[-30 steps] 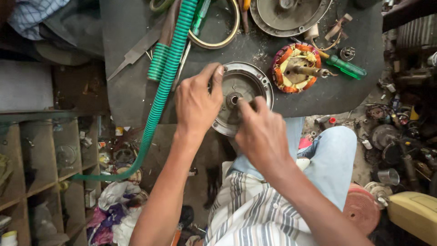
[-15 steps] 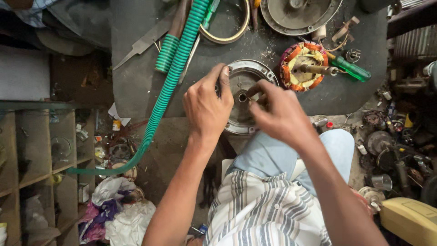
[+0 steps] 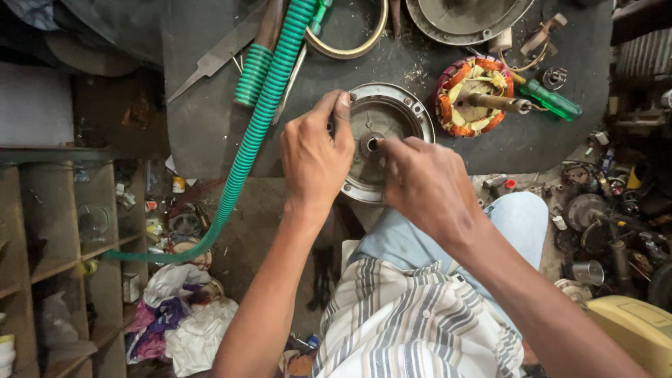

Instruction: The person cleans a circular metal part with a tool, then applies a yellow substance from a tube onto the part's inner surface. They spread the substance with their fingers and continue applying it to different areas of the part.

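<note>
View from above of a person seated at a dark workbench, both bare hands on a round metal motor cover lying flat at the bench's near edge, just above picture centre. The cover's lower rim overhangs that edge a little.

The left hand sits at the cover's 9 o'clock, fingers curled together and thumb pressed against the rim, gripping its left side. The right hand covers the 5 o'clock part of the disc, its fingertips pinched close together at the central hub; whether they hold anything small there cannot be told.

At the cover's 3 o'clock, near but apart, stands a wound stator with orange and yellow windings, and beyond it a green-handled screwdriver. At 12 o'clock, bare bench lies between the cover and a brass-coloured ring and a larger metal housing at the far edge. At 10 o'clock a green ribbed hose runs diagonally off the bench's near edge, passing just beside the left hand, with a flat file farther left.

Below the bench edge are the person's pale blue trouser knee and striped shirt. Wooden shelves stand at 8 o'clock; scattered metal parts crowd the floor at 4 o'clock.
</note>
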